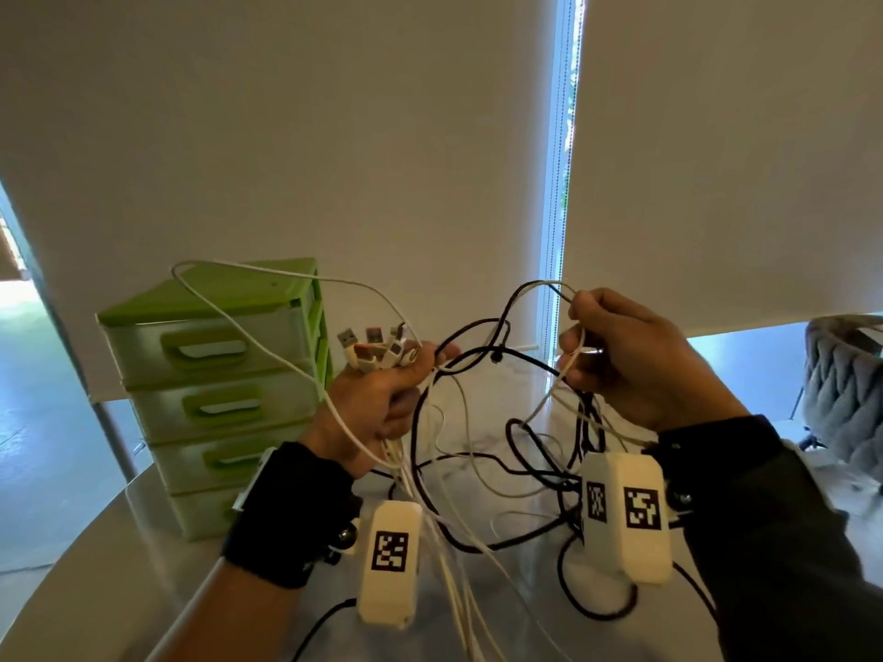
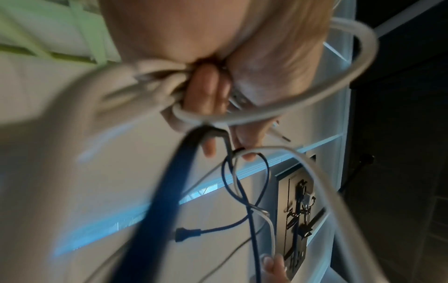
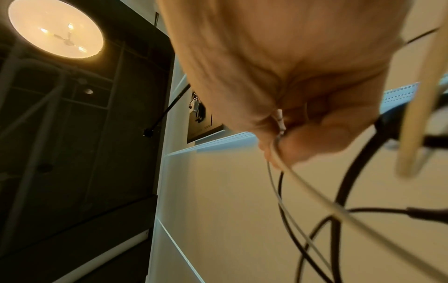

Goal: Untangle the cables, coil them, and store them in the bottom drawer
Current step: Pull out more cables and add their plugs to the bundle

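Both hands are raised mid-frame in the head view, working a tangle of white and black cables (image 1: pixel 482 422) that hangs between them down to the table (image 1: pixel 110 566).

The left hand (image 1: pixel 377 403), centre-left, is clenched round a bundle of white cables; its grip also gathers several USB plug ends (image 1: pixel 377 346), which stick up above the fist. The left wrist view shows white strands bunched tight in the curled fingers (image 2: pixel 206 90).

The right hand (image 1: pixel 635 355), centre-right, pinches a loop of white cable together with a black strand at the fingertips. The right wrist view confirms a thin white cable (image 3: pixel 278 153) held in the closed fingers.

The green drawer unit (image 1: pixel 215 375) stands at the left of the frame and all visible drawers look closed. The bottom drawer (image 1: pixel 205 513) is partly hidden behind the left wrist. Nothing is coiled or stored.

Risks, judged from here:
- Pulling the hands apart could cinch the black crossing at centre frame (image 1: pixel 497 348) into a tighter knot.
- The plug ends may snag in the loops as strands feed through.
- Slack lying lower centre on the table could drag or catch on the wrist-worn camera housings (image 1: pixel 389 561).
- The long white loop (image 1: pixel 248 298) arching in front of the drawer unit may hook its corner and tug it.
- Too many strands in one fist makes it hard to isolate a single cable.
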Available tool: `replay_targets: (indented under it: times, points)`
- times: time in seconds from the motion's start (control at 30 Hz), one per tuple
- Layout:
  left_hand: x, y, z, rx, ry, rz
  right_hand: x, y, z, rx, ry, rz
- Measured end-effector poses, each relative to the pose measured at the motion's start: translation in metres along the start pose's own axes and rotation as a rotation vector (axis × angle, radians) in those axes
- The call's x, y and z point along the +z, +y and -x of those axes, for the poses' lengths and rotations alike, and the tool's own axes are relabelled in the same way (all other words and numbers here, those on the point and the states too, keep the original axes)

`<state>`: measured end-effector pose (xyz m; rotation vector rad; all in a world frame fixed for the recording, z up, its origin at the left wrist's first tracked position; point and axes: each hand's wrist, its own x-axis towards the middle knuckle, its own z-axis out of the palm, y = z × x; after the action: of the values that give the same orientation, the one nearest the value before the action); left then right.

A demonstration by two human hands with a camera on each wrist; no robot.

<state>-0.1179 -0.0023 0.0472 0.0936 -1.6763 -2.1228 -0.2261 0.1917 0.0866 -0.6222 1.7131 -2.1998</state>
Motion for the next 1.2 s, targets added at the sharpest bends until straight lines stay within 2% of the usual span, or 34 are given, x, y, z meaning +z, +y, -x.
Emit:
replay_targets:
  times: [0.13, 0.37, 0.5, 0.57, 0.63, 0.7, 0.77, 0.83, 0.93, 1.03, 1.13, 1.2]
  points:
    - [0.012, -0.008, 0.004, -0.061, -0.132, 0.126, 0.012, 0.006, -0.001, 0.099, -0.047, -0.202]
    - [0.02, -0.017, 0.012, -0.118, -0.337, 0.034, 0.02, 0.007, -0.001, 0.108, -0.091, -0.439]
    - [0.019, -0.007, 0.01, -0.062, -0.274, 0.126, 0.01, 0.001, -0.003, 0.012, -0.034, -0.573]
    - [0.019, -0.004, 0.008, -0.019, -0.23, 0.158, 0.016, 0.0, 0.002, -0.039, -0.12, -0.588]
    - [0.02, -0.004, 0.006, 0.013, -0.172, 0.176, 0.026, 0.001, 0.009, -0.077, -0.247, -0.411]
    - [0.021, -0.004, 0.006, 0.031, -0.115, 0.171, 0.035, 0.006, 0.015, -0.117, -0.316, -0.019]
    - [0.022, -0.005, 0.006, 0.037, -0.074, 0.143, 0.043, 0.011, 0.02, -0.18, -0.308, 0.288]
    - [0.021, -0.007, 0.005, 0.033, -0.056, 0.107, 0.045, 0.012, 0.022, -0.209, -0.269, 0.343]
    - [0.022, -0.005, 0.005, 0.013, -0.098, 0.037, 0.043, 0.006, 0.022, -0.189, -0.236, 0.268]
    - [0.018, -0.002, 0.009, -0.048, -0.206, -0.031, 0.038, -0.003, 0.021, -0.181, -0.155, 0.161]
    - [0.01, -0.002, 0.01, -0.124, -0.308, -0.134, 0.018, -0.022, 0.015, -0.2, -0.035, -0.233]
    - [0.008, -0.002, 0.011, -0.144, -0.335, -0.133, -0.002, -0.036, 0.012, -0.192, -0.013, -0.494]
